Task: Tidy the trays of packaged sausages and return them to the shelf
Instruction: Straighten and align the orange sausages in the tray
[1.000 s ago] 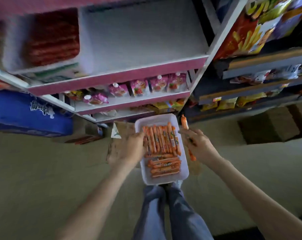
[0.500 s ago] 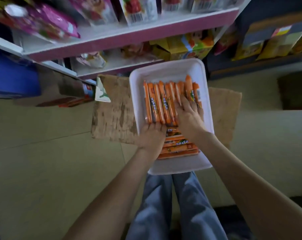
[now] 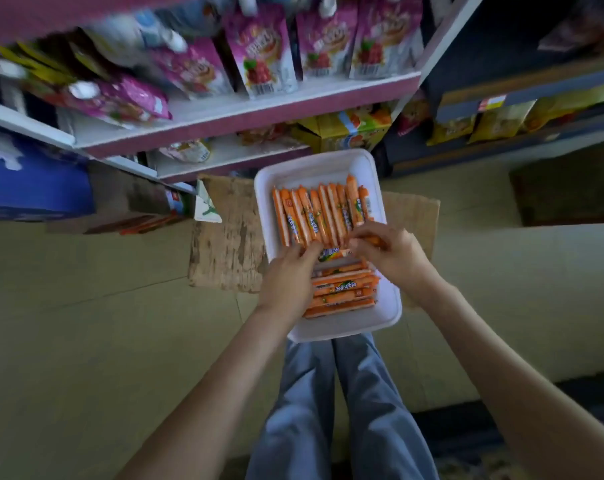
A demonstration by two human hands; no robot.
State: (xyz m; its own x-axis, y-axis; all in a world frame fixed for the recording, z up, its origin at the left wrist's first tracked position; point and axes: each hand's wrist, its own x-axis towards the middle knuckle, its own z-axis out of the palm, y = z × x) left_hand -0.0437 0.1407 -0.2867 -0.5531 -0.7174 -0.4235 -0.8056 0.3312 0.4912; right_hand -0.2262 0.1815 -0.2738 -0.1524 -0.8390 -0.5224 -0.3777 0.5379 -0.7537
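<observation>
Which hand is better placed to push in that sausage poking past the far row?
Probably the right hand: it sits at the right end of the row, in line with that sausage. The left hand is nearer the left end.

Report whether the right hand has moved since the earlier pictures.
Yes. Against the white tray, the right hand has drawn back toward the person, off the upright sausages to their near ends, pinching a sausage.

We see orange sausages [image 3: 323, 216] in a white tray [image 3: 314, 168]; pink pouches [image 3: 259, 57] on a pink-edged shelf [image 3: 245, 116]; blue trousers [image 3: 328, 410].
</observation>
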